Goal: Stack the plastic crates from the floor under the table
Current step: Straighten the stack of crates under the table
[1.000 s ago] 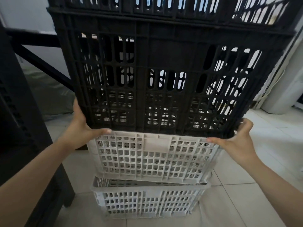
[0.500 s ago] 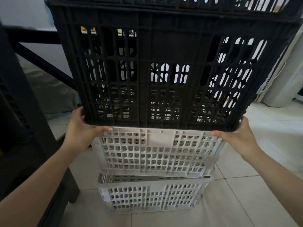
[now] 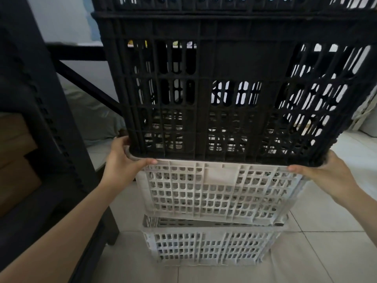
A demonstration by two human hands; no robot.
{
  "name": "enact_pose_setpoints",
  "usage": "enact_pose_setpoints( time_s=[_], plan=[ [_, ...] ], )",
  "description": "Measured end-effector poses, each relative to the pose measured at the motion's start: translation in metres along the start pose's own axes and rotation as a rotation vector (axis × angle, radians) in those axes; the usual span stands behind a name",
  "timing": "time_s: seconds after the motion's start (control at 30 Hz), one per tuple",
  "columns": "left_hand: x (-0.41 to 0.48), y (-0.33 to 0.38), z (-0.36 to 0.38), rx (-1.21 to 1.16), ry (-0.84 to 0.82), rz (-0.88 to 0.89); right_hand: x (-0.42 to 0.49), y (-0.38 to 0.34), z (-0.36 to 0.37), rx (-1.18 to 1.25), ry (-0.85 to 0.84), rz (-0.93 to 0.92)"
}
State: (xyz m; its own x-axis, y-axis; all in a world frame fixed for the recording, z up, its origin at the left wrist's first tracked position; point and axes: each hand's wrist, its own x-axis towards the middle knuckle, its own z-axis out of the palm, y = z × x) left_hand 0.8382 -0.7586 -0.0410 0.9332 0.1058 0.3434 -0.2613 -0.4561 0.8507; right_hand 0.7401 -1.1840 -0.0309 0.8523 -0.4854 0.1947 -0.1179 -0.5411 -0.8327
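White slatted plastic crate (image 3: 220,190), under a black crate (image 3: 234,94), gripped at its rim corners between left hand (image 3: 124,162) and right hand (image 3: 326,172); stack now nearer than before.

The black crate (image 3: 234,88) runs past the top edge, hiding what stands behind.

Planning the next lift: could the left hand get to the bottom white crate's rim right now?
Probably yes. The left hand holds the upper white crate, but open floor lies beside the bottom white crate.
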Motion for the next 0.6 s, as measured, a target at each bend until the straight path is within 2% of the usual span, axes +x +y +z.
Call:
enact_pose_setpoints(
  time_s=[0.17, 0.27, 0.33, 0.47, 0.6],
  plan=[
    [-0.008, -0.001, 0.005, 0.038, 0.020, 0.084, 0.004, 0.004, -0.002, 0.040, -0.001, -0.017],
    [-0.009, -0.005, 0.008, -0.037, 0.031, 0.028, 0.009, 0.010, -0.002, 0.069, 0.017, -0.007],
    [-0.007, -0.017, 0.010, -0.141, -0.016, -0.046, 0.009, 0.009, -0.003, 0.056, 0.007, 0.000],
    [-0.019, -0.066, 0.027, -0.101, -0.227, -0.298, 0.013, 0.019, -0.004, 0.058, -0.004, -0.003],
    [-0.043, -0.105, 0.056, -0.086, -0.335, -0.417, 0.011, 0.016, 0.000, 0.073, 0.016, -0.015]
  ],
)
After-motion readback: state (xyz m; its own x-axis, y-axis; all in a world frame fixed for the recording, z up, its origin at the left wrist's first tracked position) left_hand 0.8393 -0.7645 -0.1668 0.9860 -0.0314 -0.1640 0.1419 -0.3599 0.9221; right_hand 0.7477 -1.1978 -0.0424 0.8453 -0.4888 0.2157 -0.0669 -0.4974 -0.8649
